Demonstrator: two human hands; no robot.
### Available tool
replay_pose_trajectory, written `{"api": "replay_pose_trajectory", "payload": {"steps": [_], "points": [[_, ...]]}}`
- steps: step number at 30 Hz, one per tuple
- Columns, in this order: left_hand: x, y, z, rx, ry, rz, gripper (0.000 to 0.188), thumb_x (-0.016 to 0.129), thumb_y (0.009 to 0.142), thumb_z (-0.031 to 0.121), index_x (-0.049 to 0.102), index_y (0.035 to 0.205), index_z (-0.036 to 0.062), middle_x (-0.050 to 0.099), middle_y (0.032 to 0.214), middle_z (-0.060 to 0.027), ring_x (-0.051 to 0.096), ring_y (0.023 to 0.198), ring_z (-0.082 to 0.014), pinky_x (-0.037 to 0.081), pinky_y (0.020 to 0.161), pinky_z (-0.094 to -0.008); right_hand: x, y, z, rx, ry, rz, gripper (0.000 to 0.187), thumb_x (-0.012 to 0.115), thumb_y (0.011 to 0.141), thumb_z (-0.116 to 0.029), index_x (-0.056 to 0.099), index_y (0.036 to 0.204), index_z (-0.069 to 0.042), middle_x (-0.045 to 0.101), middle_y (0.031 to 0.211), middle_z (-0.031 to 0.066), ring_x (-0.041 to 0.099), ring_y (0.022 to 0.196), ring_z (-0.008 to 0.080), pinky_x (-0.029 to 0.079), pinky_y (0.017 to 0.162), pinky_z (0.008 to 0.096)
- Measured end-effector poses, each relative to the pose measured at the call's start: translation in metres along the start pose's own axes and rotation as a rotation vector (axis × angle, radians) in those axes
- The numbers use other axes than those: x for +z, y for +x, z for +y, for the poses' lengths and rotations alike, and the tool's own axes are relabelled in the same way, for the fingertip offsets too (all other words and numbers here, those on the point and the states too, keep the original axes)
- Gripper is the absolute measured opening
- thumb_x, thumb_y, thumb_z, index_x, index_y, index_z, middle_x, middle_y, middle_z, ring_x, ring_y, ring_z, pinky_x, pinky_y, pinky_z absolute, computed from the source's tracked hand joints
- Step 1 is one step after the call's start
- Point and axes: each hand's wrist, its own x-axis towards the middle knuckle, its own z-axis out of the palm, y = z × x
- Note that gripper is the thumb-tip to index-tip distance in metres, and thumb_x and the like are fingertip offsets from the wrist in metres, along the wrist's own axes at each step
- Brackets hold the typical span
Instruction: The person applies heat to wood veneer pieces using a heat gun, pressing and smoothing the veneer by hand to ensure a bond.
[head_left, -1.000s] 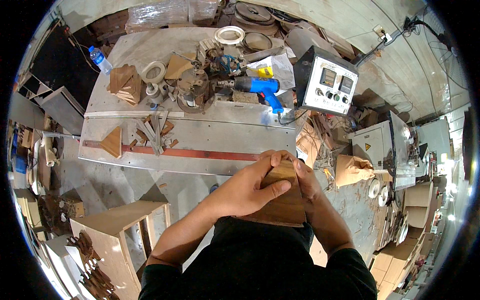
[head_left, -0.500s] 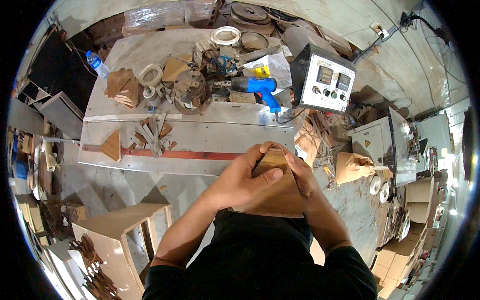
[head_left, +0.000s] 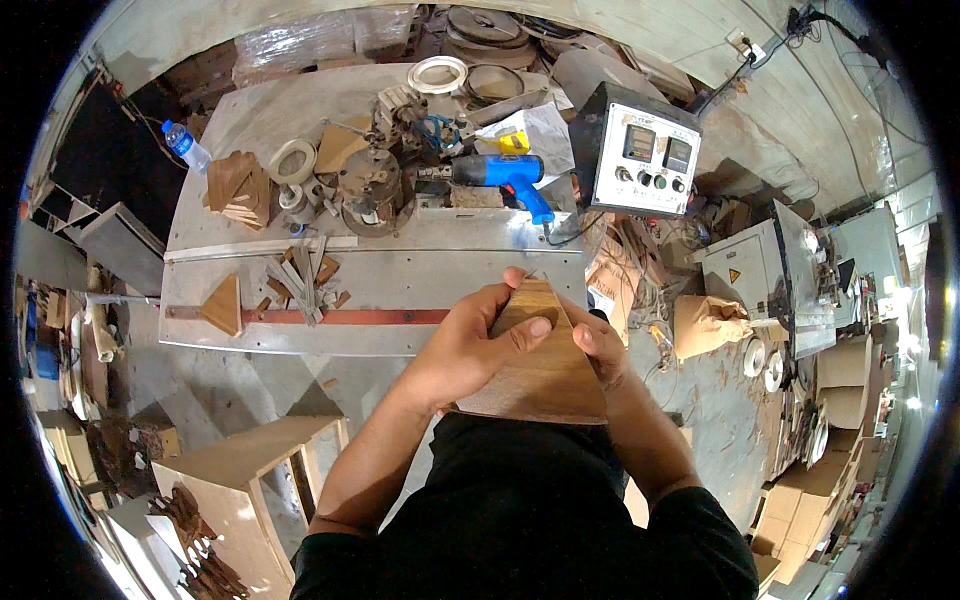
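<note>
I hold a wedge-shaped brown wooden board (head_left: 545, 375) in front of my body, its narrow end pointing away from me. My left hand (head_left: 470, 345) wraps the board's left side, thumb pressed flat on the upper face. A small thin sliver shows by its index fingertip at the narrow tip; what it is I cannot make out. Along the right edge, my right hand (head_left: 602, 350) grips with its thumb, while its other fingers are mostly hidden behind the board.
Ahead stands a metal worktable (head_left: 400, 265) with a blue heat gun (head_left: 500, 170), a round machine head (head_left: 370, 185), wood strips (head_left: 295, 280), a triangular wood piece (head_left: 223, 307) and stacked pieces (head_left: 240, 185). A control box (head_left: 650, 155) is at right. A wooden frame (head_left: 255, 455) stands lower left.
My right thumb has slid down the board's right edge, away from the narrow tip. The board lies flatter, showing more of its upper face. The view has shifted slightly.
</note>
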Motion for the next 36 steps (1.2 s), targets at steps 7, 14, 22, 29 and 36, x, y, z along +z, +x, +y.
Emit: {"api": "replay_pose_trajectory", "payload": {"steps": [7, 14, 22, 29, 36], "points": [[-0.006, 0.003, -0.005, 0.034, 0.192, 0.046, 0.038, 0.071, 0.098, 0.029, 0.062, 0.112, -0.0049, 0.063, 0.093, -0.0042, 0.054, 0.086, -0.0079, 0.046, 0.072, -0.0264, -0.001, 0.002, -0.009, -0.128, -0.177, 0.075, 0.114, 0.070, 0.081, -0.057, 0.011, 0.163, -0.004, 0.023, 0.162, 0.0169, 0.027, 0.149, 0.0262, 0.020, 0.121, 0.0403], [-0.004, -0.005, 0.018, -0.002, 0.117, -0.075, 0.040, 0.072, 0.098, 0.025, 0.062, 0.122, -0.0048, 0.067, 0.105, -0.0038, 0.058, 0.097, -0.0090, 0.048, 0.085, -0.0257, -0.001, 0.006, 0.006, -0.138, -0.079, -0.058, 0.110, 0.065, 0.083, -0.062, 0.015, 0.163, -0.005, 0.037, 0.155, 0.0194, 0.040, 0.143, 0.0305, 0.023, 0.120, 0.0415], [0.006, -0.009, 0.015, 0.236, 0.211, -0.091, 0.040, 0.072, 0.098, 0.020, 0.059, 0.124, -0.0055, 0.066, 0.104, -0.0034, 0.055, 0.098, -0.0088, 0.047, 0.086, -0.0265, 0.010, 0.002, 0.002, -0.060, 0.095, -0.036, 0.088, 0.061, 0.089, -0.056, 0.032, 0.153, -0.003, 0.051, 0.140, 0.0197, 0.050, 0.133, 0.0325, 0.036, 0.113, 0.0427], [0.007, -0.017, 0.032, 0.214, 0.552, -0.166, 0.038, 0.078, 0.091, 0.022, 0.059, 0.113, -0.0020, 0.064, 0.095, -0.0097, 0.058, 0.091, -0.0144, 0.049, 0.080, -0.0319, 0.021, -0.003, 0.004, -0.130, 0.128, -0.013, 0.094, 0.061, 0.088, -0.056, 0.024, 0.157, -0.003, 0.049, 0.140, 0.0207, 0.050, 0.132, 0.0336, 0.038, 0.111, 0.0444], [0.013, -0.028, 0.044, 0.224, 0.810, -0.139, 0.040, 0.082, 0.086, 0.026, 0.061, 0.107, -0.0001, 0.062, 0.077, -0.0134, 0.065, 0.067, -0.0303, 0.051, 0.065, -0.0384, 0.011, -0.005, 0.001, -0.264, -0.033, 0.007, 0.112, 0.075, 0.081, -0.049, 0.012, 0.162, -0.004, 0.048, 0.138, 0.0195, 0.053, 0.126, 0.0329, 0.038, 0.111, 0.0441]]}}
